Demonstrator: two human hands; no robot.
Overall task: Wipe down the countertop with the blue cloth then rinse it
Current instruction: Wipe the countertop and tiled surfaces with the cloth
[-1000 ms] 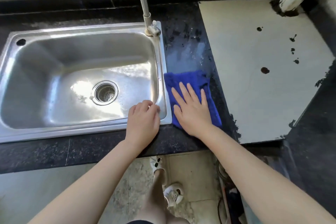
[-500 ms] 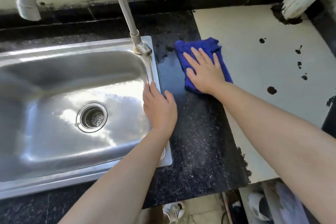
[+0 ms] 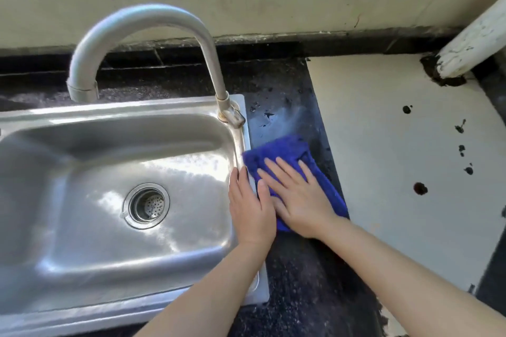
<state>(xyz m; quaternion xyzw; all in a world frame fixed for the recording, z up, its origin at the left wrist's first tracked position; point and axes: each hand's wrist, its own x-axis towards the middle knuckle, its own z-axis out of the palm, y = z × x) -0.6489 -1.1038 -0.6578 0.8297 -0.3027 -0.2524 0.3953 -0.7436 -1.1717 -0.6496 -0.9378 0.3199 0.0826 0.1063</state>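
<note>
Blue cloth [image 3: 284,149] — rumpled, flat under right hand [image 3: 298,200].

Both forearms are bare, no sleeves in view, and the hands [image 3: 273,200] carry nothing worn.

The right hand [image 3: 298,197] hides much of the blue cloth [image 3: 287,149]. The sink [image 3: 82,309] runs off the left edge, and the white post [image 3: 476,41] off the right.

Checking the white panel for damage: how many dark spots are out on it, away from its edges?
5 on the white panel: one upper, three down the right side, one large lower.
</note>
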